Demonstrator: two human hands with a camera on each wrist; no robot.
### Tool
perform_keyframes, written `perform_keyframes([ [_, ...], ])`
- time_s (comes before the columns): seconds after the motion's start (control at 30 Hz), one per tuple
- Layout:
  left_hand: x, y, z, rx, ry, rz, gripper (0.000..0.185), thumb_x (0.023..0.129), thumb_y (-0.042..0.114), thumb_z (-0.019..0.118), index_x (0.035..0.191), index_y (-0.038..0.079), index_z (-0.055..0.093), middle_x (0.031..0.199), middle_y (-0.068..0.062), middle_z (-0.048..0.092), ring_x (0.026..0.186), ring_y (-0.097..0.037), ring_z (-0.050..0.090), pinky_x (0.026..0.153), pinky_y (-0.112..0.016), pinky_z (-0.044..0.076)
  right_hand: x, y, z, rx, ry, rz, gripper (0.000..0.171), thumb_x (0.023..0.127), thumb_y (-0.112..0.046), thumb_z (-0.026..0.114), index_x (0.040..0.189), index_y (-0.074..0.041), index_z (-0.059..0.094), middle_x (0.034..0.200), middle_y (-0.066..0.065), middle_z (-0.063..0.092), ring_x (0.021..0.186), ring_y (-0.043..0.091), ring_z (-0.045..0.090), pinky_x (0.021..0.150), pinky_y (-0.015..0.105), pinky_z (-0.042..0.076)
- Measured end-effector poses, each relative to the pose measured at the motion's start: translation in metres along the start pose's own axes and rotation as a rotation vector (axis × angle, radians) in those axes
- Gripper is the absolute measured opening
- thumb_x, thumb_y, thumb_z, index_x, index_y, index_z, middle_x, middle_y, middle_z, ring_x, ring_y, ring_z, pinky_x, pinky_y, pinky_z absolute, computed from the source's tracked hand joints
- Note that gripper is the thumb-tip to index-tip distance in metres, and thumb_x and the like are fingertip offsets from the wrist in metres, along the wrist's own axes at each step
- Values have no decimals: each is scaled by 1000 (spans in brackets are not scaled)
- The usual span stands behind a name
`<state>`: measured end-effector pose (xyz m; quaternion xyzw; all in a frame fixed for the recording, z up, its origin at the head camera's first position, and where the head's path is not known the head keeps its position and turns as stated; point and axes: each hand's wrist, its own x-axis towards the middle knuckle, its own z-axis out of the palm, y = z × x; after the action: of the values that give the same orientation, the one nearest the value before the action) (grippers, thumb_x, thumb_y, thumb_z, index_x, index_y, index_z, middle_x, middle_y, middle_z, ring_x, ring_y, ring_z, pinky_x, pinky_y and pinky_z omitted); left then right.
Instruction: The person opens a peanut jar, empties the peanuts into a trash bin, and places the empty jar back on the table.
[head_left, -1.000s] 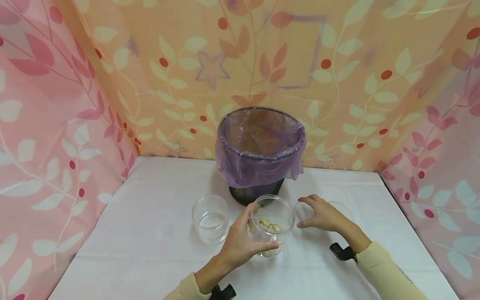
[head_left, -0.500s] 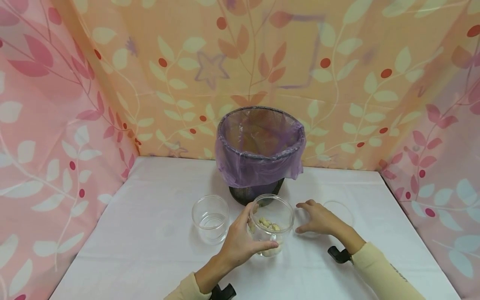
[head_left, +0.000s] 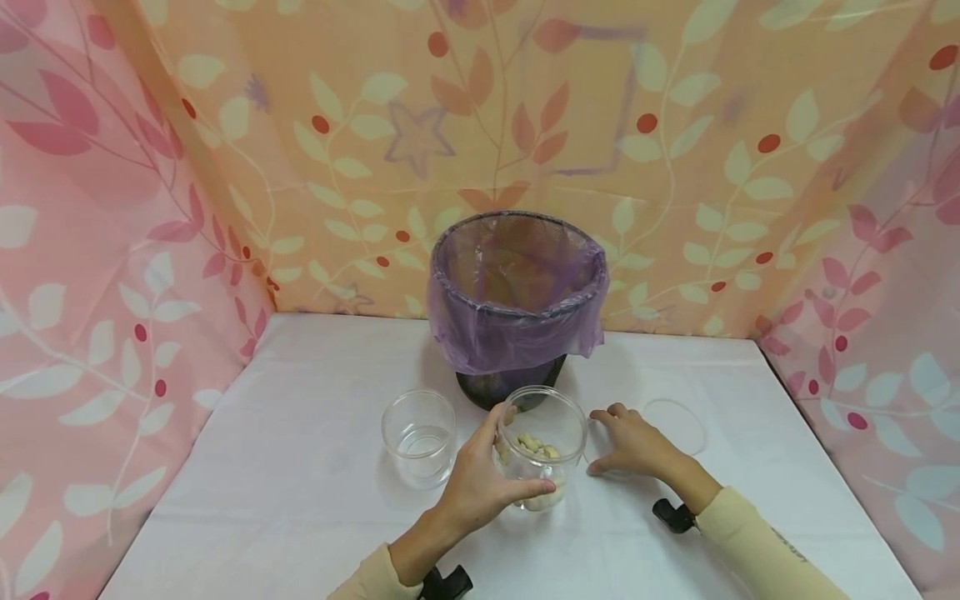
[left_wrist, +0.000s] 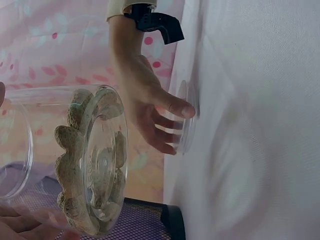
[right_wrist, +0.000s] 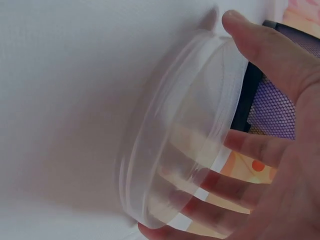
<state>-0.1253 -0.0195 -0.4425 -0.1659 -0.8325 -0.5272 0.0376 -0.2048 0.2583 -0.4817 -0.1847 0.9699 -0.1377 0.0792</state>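
Left hand [head_left: 480, 487] is wrapped around the clear jar [head_left: 542, 446] with the peanuts [head_left: 538, 447] in it, thumb on the near side, fingers round the back, jar standing on the white table [head_left: 300, 500] right in front of the lined bin [head_left: 516, 300]. Right hand [head_left: 633, 442] is just beside it, fingers spread and curling over a clear lid [right_wrist: 185, 135] lying flat on the cloth, thumb and fingertips on its rim. I'd say get the fingertips properly under that rim before lifting, since thin clear plastic slips easily. Keep the jar steady and upright. An empty jar [head_left: 418, 435] sits to the left, another lid [head_left: 675, 425] off right.
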Motion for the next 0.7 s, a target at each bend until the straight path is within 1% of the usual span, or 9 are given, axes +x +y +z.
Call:
perform_keyframes([
  [0.17,0,1,0,1,0,0,105,63,52,87,148,19,35,142,-1,52,102,-16,54,89,-38,47,-1,0,1,-5,10,4,90,60,-47,89,131,-3,55,122,24,55,105,41,56,81,55,52],
  [0.27,0,1,1,-4,-1,-2,105,63,52,87,148,21,34,142,-1,52,104,-16,54,90,-38,47,-3,0,0,9,2,-7,93,62,-50,87,133,-2,53,125,27,54,109,43,55,85,57,51],
  [0.4,-1,0,1,-11,0,0,103,63,52,87,147,27,34,141,-1,52,105,-16,54,91,-39,47,-5,1,-4,55,-24,-9,95,68,-54,82,139,1,47,132,32,50,118,50,51,93,62,46],
  [0.53,-1,-1,2,-15,-1,10,101,63,52,87,147,29,34,140,0,53,104,-15,54,91,-38,47,-5,3,-17,108,-24,7,89,78,-55,74,140,1,46,137,34,46,124,51,48,97,64,43],
  [0.7,-1,-1,2,-16,2,13,100,62,52,87,145,32,35,140,1,53,102,-14,53,90,-37,46,-3,11,-45,189,47,33,71,89,-50,65,137,1,49,138,31,48,124,49,49,97,63,43],
])
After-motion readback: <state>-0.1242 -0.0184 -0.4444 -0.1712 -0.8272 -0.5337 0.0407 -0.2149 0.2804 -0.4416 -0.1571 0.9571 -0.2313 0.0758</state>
